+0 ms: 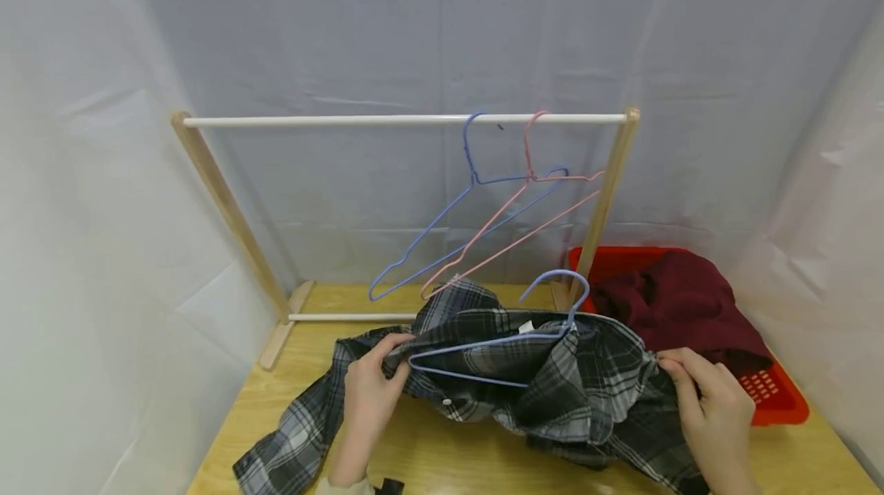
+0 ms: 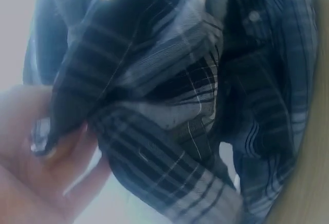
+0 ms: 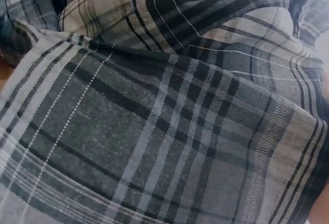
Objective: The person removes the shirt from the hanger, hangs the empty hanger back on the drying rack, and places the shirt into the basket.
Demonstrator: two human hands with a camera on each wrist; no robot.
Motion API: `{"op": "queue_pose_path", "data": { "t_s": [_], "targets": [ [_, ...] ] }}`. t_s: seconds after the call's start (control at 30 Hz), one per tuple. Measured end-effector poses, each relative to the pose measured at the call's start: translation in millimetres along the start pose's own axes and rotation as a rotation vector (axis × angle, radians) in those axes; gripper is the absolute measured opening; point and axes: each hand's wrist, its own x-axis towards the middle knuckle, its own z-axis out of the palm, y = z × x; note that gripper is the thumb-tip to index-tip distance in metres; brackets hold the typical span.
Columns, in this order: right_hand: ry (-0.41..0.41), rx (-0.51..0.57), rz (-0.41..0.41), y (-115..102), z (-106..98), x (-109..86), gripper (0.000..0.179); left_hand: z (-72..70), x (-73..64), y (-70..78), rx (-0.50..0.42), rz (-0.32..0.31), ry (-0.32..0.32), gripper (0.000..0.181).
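Note:
A dark plaid shirt (image 1: pixel 483 326) with buttons spreads between both hands over the wooden table. Inside its open front lies a blue hanger (image 1: pixel 497 341); the hook stands up above the collar, and the hanger's right arm is hidden under the cloth. My left hand (image 1: pixel 373 384) pinches the shirt's edge beside the hanger's left end. In the left wrist view, the left hand (image 2: pixel 46 152) has the front edge with its button between thumb and fingers. At the shirt's right shoulder, my right hand (image 1: pixel 714 403) pinches the fabric. Plaid cloth (image 3: pixel 128 121) fills most of the right wrist view.
Behind the shirt stands a rack with a white rail (image 1: pixel 331 121) and wooden posts. Another blue hanger (image 1: pixel 421 238) and a pink hanger (image 1: pixel 483 230) hang from its right half. A red basket (image 1: pixel 787 399) at the right holds a maroon garment (image 1: pixel 680 303).

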Motion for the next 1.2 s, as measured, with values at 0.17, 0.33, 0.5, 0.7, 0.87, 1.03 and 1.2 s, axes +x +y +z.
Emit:
{"op": "queue_pose_path", "data": {
  "t_s": [0.17, 0.33, 0.5, 0.7, 0.87, 1.03, 1.2],
  "targets": [
    [-0.006, 0.082, 0.118, -5, 4, -3.7, 0.018, 6.5, -3.2, 3.1, -0.108, 0.071, -0.116, 0.025],
    [-0.018, 0.123, 0.160, -14, 16, -7.9, 0.009, 21.3, -9.1, 13.7, -0.126, 0.178, -0.202, 0.023],
    [-0.081, 0.121, 0.182, -23, 26, -13.3, 0.024, 38.3, -19.3, 23.0, -0.154, 0.272, -0.349, 0.017],
    [-0.095, 0.112, 0.169, -26, 27, -13.7, 0.032, 40.3, -21.5, 26.0, -0.155, 0.243, -0.374, 0.020],
    [-0.113, 0.134, 0.196, -23, 25, -16.1, 0.033, 31.9, -18.1, 30.7, -0.265, 0.153, -0.336, 0.023],
    [-0.156, 0.102, 0.233, -22, 28, -16.5, 0.033, 29.8, -16.6, 39.6, -0.417, 0.146, -0.315, 0.013],
    [-0.240, 0.009, 0.229, -29, 34, -16.7, 0.037, 32.7, -16.9, 51.8, -0.527, 0.160, -0.327, 0.014]
  ]
}}
